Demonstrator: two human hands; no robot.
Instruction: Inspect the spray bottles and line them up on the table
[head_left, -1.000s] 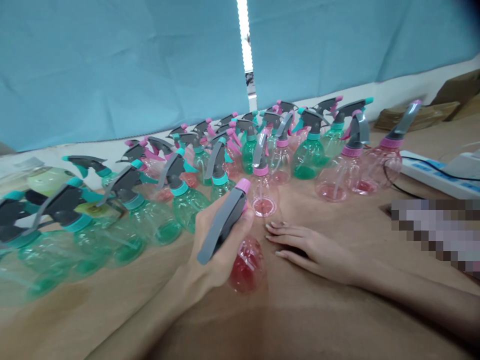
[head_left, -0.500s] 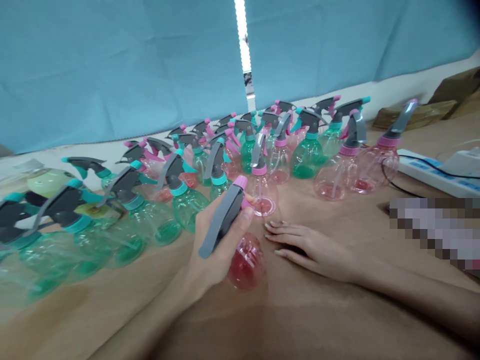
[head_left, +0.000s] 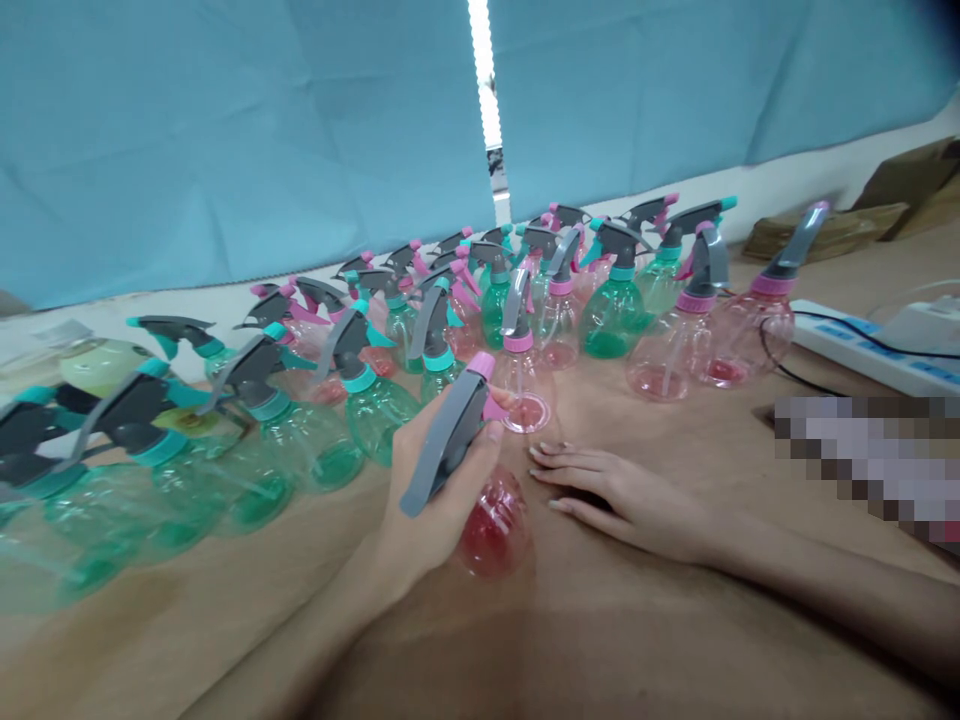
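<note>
My left hand (head_left: 435,480) is wrapped round the neck of a pink spray bottle (head_left: 496,530) with a grey head and a pink nozzle and trigger. The hand hides the bottle's collar, and the fingers lie at the trigger. Flat on the brown tabletop (head_left: 585,640), my right hand (head_left: 607,490) rests with its fingers stretched out and holds nothing. Just beyond the hands stands another pink spray bottle (head_left: 525,385). A green spray bottle (head_left: 379,410) stands close to my left hand on its far side.
Several green spray bottles (head_left: 180,500) line the left side, and more pink and green ones crowd the back. At right lie a white power strip (head_left: 877,345) with a black cable (head_left: 862,330) and a pixelated object (head_left: 862,450). A blue curtain (head_left: 225,140) hangs behind.
The view has shifted very slightly. My left hand keeps its grip on the pink spray bottle, and my right hand stays flat on the table.
</note>
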